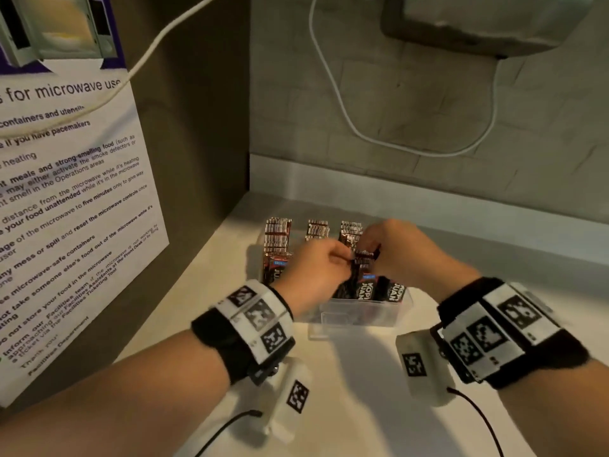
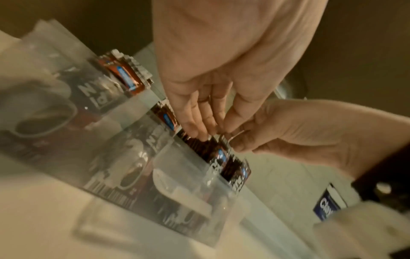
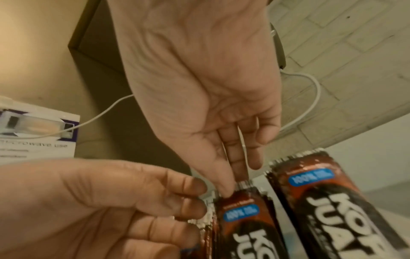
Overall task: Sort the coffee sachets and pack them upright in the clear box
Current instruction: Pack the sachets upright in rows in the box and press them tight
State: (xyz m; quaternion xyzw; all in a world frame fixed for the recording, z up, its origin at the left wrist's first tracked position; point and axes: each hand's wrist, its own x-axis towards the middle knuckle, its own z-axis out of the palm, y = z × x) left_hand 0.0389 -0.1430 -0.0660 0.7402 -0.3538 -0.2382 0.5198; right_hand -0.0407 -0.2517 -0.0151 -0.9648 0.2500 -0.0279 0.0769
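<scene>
A clear box [image 1: 362, 313] stands on the counter with several brown coffee sachets [image 1: 278, 235] upright in it in rows. Both hands meet over its middle right. My right hand [image 1: 370, 250] pinches the serrated top of one sachet [image 3: 241, 219], thumb in front and fingers behind. My left hand [image 1: 342, 258] comes in from the left and its fingertips pinch the sachet tops [image 2: 206, 145] right beside the right hand's. Another sachet [image 3: 332, 192] stands free just right of the pinched one. Through the box wall [image 2: 188, 175] the sachets' printed fronts show, blurred.
A brown side wall with a microwave notice [image 1: 66, 192] rises close on the left of the box. A white cable [image 1: 346, 110] hangs on the tiled back wall under an appliance [image 1: 478, 18]. Pale counter [image 1: 362, 390] stretches in front of the box.
</scene>
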